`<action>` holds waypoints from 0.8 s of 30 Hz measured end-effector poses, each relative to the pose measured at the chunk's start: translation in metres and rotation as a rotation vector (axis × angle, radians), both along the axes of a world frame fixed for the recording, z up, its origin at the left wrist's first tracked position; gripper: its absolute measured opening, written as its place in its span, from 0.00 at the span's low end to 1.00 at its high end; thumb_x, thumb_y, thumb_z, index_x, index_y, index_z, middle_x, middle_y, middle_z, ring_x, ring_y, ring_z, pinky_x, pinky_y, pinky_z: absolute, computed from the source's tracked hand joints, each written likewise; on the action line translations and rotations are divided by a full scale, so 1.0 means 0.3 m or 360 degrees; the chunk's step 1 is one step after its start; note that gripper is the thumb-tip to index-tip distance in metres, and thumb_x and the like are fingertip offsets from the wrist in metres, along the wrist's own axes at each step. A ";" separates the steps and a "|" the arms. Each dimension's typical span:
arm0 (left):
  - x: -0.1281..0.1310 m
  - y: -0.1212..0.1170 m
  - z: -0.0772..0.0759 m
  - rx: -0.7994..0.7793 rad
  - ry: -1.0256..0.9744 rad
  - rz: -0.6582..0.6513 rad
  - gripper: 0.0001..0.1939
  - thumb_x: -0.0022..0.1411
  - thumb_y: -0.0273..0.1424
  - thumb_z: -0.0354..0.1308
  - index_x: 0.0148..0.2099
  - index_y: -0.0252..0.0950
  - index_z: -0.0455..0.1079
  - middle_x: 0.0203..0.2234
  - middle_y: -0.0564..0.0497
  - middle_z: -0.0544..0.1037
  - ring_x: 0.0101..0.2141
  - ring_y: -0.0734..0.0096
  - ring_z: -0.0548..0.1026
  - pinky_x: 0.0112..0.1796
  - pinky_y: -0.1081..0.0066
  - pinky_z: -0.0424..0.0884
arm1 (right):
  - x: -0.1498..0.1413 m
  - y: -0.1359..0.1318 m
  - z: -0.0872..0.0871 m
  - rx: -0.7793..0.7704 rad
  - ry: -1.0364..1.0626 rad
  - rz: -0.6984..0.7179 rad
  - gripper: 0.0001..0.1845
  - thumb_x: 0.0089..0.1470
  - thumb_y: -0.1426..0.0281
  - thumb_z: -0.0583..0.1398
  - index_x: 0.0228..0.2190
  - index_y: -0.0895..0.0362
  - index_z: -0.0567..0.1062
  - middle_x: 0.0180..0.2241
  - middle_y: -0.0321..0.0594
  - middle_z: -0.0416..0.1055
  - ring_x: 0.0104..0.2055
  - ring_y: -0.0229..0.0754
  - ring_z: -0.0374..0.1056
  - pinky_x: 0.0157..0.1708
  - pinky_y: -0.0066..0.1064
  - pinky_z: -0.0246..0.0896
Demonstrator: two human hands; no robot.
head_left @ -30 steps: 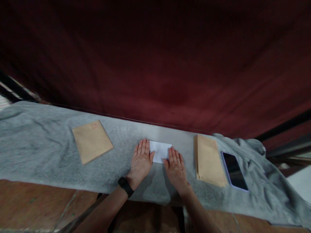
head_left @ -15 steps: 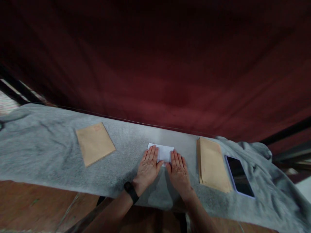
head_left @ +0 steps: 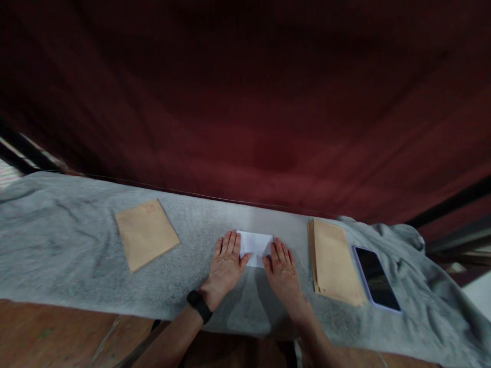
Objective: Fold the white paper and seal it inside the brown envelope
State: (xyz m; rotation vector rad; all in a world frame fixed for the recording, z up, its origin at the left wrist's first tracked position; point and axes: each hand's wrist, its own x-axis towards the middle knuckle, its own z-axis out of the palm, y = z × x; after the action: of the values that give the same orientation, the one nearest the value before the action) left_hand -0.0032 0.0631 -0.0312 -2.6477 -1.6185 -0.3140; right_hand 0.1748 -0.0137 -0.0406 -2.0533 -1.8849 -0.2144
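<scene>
Resting left hand (head_left: 227, 261) and right hand (head_left: 284, 274), both opened flat, on opposite ends of white paper (head_left: 258, 245) lying on gray cloth (head_left: 199, 220), between a kraft envelope (head_left: 148, 235) and a kraft-envelope stack (head_left: 337, 263).

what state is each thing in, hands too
white paper: lying flat
left hand: open, palm down on paper
right hand: open, at paper's right end
smartphone: face up, screen dark
right brown envelopes: stacked, edges uneven
left brown envelope: lying flat
grey cloth: spread, rumpled at right
</scene>
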 end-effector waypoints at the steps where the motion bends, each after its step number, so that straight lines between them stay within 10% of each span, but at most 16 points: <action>1: -0.001 0.001 0.002 -0.0012 0.0006 -0.0009 0.35 0.73 0.46 0.41 0.70 0.25 0.57 0.69 0.35 0.58 0.69 0.51 0.56 0.66 0.50 0.53 | -0.007 0.010 0.005 -0.0004 0.0019 0.0001 0.29 0.70 0.63 0.46 0.65 0.64 0.64 0.68 0.54 0.56 0.70 0.54 0.55 0.66 0.52 0.50; 19: -0.098 0.062 0.049 -0.0212 0.0060 -0.0404 0.44 0.65 0.54 0.54 0.71 0.27 0.55 0.70 0.32 0.54 0.70 0.50 0.54 0.66 0.52 0.53 | -0.022 0.078 -0.035 -0.0038 -0.0023 0.0019 0.29 0.71 0.62 0.45 0.66 0.63 0.62 0.68 0.53 0.56 0.69 0.53 0.56 0.67 0.50 0.48; 24: -0.115 0.062 0.084 -0.0216 0.0051 -0.0523 0.32 0.68 0.45 0.56 0.69 0.35 0.62 0.69 0.38 0.59 0.69 0.55 0.56 0.67 0.53 0.53 | 0.016 0.073 -0.036 -0.0065 0.0029 0.0072 0.31 0.71 0.59 0.44 0.66 0.63 0.62 0.68 0.52 0.57 0.69 0.52 0.55 0.67 0.49 0.48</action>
State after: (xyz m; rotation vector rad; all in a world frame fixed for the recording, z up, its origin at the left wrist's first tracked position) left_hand -0.0378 0.0818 -0.0059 -3.0030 -1.2323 -0.1703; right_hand 0.1795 0.0081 -0.0515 -2.0292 -1.9376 -0.1466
